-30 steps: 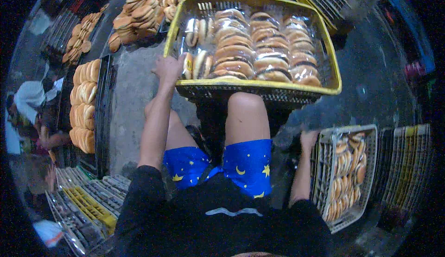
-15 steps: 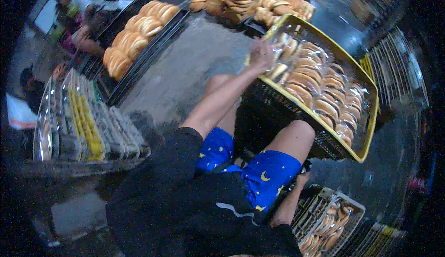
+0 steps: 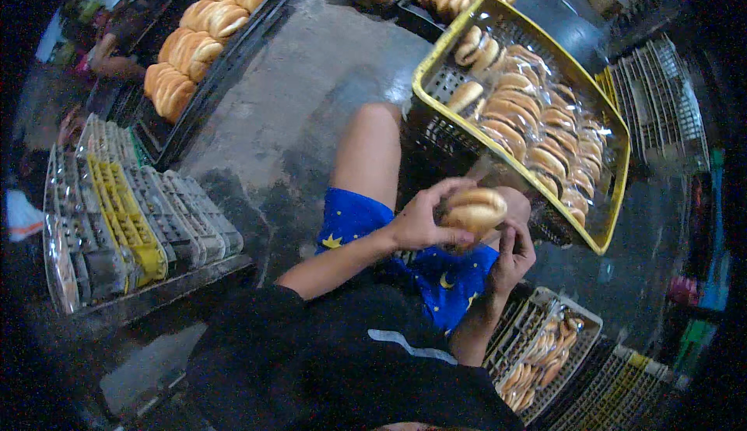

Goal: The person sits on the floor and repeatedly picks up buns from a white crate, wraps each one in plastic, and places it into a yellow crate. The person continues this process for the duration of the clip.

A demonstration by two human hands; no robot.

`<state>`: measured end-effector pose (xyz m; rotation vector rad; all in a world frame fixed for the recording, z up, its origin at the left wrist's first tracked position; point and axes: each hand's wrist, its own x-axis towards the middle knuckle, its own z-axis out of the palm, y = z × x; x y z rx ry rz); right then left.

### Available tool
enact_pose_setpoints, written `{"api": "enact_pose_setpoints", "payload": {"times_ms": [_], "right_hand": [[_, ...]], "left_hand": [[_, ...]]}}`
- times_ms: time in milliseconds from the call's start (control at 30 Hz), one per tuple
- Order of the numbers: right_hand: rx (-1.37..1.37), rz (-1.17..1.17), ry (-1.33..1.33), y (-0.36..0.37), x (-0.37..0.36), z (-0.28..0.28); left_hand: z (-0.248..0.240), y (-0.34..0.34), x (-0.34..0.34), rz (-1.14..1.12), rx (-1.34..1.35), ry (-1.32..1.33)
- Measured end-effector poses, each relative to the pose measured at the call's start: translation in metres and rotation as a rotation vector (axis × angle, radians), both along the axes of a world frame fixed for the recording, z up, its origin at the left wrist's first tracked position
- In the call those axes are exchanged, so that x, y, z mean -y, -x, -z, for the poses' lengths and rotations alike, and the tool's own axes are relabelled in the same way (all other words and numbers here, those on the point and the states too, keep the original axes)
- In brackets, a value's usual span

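Left hand point(image 3: 420, 221) grips bun point(image 3: 475, 210); long axis 9-to-3; right hand point(image 3: 512, 256) half-curled at 5 o'clock, touching nothing visible; yellow crate point(image 3: 513, 168) at 1.

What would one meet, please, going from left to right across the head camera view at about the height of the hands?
Stacked grey and yellow crates → left hand → bun held in it → right hand just below the bun → yellow-rimmed crate of bagged buns.
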<state>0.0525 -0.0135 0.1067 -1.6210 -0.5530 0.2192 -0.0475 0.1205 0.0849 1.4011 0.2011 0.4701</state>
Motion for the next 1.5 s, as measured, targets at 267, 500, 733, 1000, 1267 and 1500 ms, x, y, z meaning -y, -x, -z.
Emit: {"api": "enact_pose_setpoints", "payload": {"times_ms": [267, 500, 733, 1000, 1267, 1500], "right_hand": [[-0.204, -0.337, -0.009, -0.008, 0.026, 0.005], [-0.987, -0.386, -0.026, 0.01, -0.017, 0.012], [0.081, -0.337, 0.087, 0.002, -0.019, -0.001], [-0.069, -0.338, 0.042, 0.003, -0.015, 0.008], [-0.099, -0.263, 0.27, 0.008, -0.015, 0.011], [-0.02, -0.449, 0.552, 0.025, 0.011, 0.027]], "left_hand": [[0.042, 0.001, -0.003, 0.23, 0.158, 0.624], [0.025, -0.003, -0.001, 0.168, 0.153, 0.641], [0.036, -0.004, -0.005, 0.13, 0.207, 0.445], [0.024, -0.014, -0.003, 0.021, -0.093, 0.054], [0.013, -0.001, 0.002, 0.061, -0.247, -0.037], [0.024, 0.016, 0.0, 0.345, -0.525, -0.463]]}}
